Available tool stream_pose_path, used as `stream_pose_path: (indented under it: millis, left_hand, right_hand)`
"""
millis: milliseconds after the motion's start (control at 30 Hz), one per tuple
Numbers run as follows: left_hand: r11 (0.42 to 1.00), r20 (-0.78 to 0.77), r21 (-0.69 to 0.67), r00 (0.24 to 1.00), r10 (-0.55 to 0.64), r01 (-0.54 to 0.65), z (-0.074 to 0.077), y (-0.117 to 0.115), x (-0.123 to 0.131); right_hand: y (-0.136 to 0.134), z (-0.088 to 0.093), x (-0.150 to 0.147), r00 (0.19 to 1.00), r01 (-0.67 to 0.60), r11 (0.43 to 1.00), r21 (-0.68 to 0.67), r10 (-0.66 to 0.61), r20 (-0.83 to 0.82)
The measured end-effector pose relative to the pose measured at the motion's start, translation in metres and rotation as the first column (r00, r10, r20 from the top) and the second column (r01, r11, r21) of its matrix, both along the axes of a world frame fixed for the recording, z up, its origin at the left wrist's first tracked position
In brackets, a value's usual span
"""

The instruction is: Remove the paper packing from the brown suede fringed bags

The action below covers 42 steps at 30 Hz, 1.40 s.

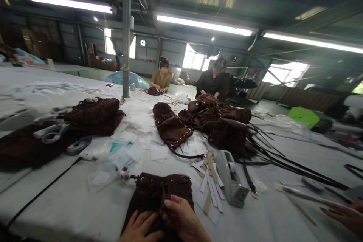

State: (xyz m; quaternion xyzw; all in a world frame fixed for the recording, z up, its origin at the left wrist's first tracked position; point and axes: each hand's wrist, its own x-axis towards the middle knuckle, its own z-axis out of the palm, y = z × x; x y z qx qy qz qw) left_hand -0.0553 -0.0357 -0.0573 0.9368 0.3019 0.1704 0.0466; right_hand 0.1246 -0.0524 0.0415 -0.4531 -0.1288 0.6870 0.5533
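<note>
A dark brown drawstring bag [147, 193] with metal eyelets along its top edge lies in front of me at the table's near side. My left hand [140, 227] rests on its lower left part, fingers spread and flat on the fabric. With thumb and fingers pinched, my right hand [183, 215] holds a dark narrow drawstring [166, 196] at the bag's middle. Part of the bag's lower end is hidden under both hands. Just beyond its top left corner sits a small roll of clear tape [123, 174].
Paper strips [211, 187] and a grey tape dispenser [231, 177] lie right of the bag. More brown bags [172, 126] are heaped beyond, with others [93, 117] at left. Long straps [297, 170] stretch rightward. Another person's hand [344, 215] shows at right; two people [161, 77] work across the table.
</note>
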Motion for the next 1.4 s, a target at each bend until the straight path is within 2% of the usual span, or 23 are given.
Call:
stream_pose_path:
  millis: [100,200,300,367,433,500,600,700,800,900,1000,1100,1167,1200,1233,1300,1367,1400]
  left_hand:
    - [0.981,-0.053,-0.169,0.993,-0.108,0.098,0.01,0.009,-0.002]
    - [0.954,-0.044,-0.284,0.992,-0.118,0.1,0.036,0.017,-0.012]
    - [0.935,0.154,-0.351,0.988,0.003,0.052,0.079,0.02,-0.02]
    - [0.897,0.328,-0.441,0.93,0.165,-0.004,0.106,0.022,-0.014]
    - [0.834,0.427,-0.553,0.858,0.286,-0.003,0.12,0.026,0.002]
    - [0.802,0.471,-0.595,0.831,0.297,0.051,0.119,0.032,0.022]
    - [0.849,0.531,-0.524,0.808,0.255,0.076,0.102,0.038,0.042]
    - [0.878,0.522,-0.476,0.816,0.247,0.039,0.087,0.039,0.04]
    - [0.862,0.411,-0.506,0.881,0.233,0.008,0.078,0.038,0.032]
    - [0.836,0.202,-0.542,0.952,0.23,-0.087,0.073,0.039,0.031]
    - [0.828,0.071,-0.549,0.981,0.182,-0.114,0.072,0.045,0.029]
    - [0.819,0.057,-0.567,0.988,0.143,-0.086,0.079,0.054,0.015]
    - [0.805,0.117,-0.588,0.976,0.183,-0.08,0.089,0.059,0.004]
    - [0.785,0.171,-0.614,0.959,0.226,-0.076,0.095,0.06,0.0]
    - [0.742,0.23,-0.668,0.931,0.285,-0.062,0.1,0.061,-0.001]
    - [0.593,0.309,-0.805,0.86,0.405,0.009,0.107,0.058,0.005]
    - [0.429,0.315,-0.898,0.823,0.472,0.098,0.108,0.055,0.021]
    - [0.366,0.313,-0.921,0.815,0.487,0.135,0.108,0.054,0.032]
  right_hand:
    - [-0.011,-0.008,0.004,0.997,-0.005,0.996,0.091,-0.002,0.076]
    - [-0.012,-0.017,0.002,0.993,-0.011,0.984,0.177,-0.011,0.121]
    - [-0.01,-0.022,0.001,0.99,-0.059,0.968,0.242,0.025,0.141]
    - [-0.009,-0.023,0.002,0.988,-0.089,0.961,0.263,0.051,0.146]
    - [-0.009,-0.026,0.004,0.99,-0.094,0.957,0.276,0.061,0.123]
    - [-0.008,-0.028,0.004,0.996,-0.067,0.956,0.287,0.045,0.083]
    - [-0.008,-0.032,0.005,0.999,-0.019,0.96,0.279,0.005,0.052]
    - [-0.008,-0.034,0.006,0.999,0.002,0.969,0.249,-0.014,0.045]
    - [-0.008,-0.034,0.007,0.999,0.006,0.976,0.22,-0.014,0.035]
    - [-0.008,-0.033,0.007,1.0,-0.008,0.979,0.204,0.003,0.027]
    - [-0.008,-0.033,0.006,1.0,-0.006,0.979,0.205,0.0,0.031]
    - [-0.008,-0.036,0.006,0.999,0.009,0.978,0.209,-0.018,0.041]
    - [-0.008,-0.038,0.006,0.999,0.016,0.978,0.207,-0.025,0.042]
    - [-0.007,-0.039,0.007,0.999,0.016,0.978,0.208,-0.025,0.044]
    - [-0.007,-0.039,0.007,0.999,0.012,0.977,0.213,-0.023,0.048]
    - [-0.006,-0.038,0.007,0.998,-0.01,0.973,0.232,-0.003,0.058]
    - [-0.006,-0.036,0.007,0.998,-0.038,0.967,0.252,0.023,0.063]
    - [-0.006,-0.035,0.006,0.997,-0.048,0.965,0.259,0.032,0.064]
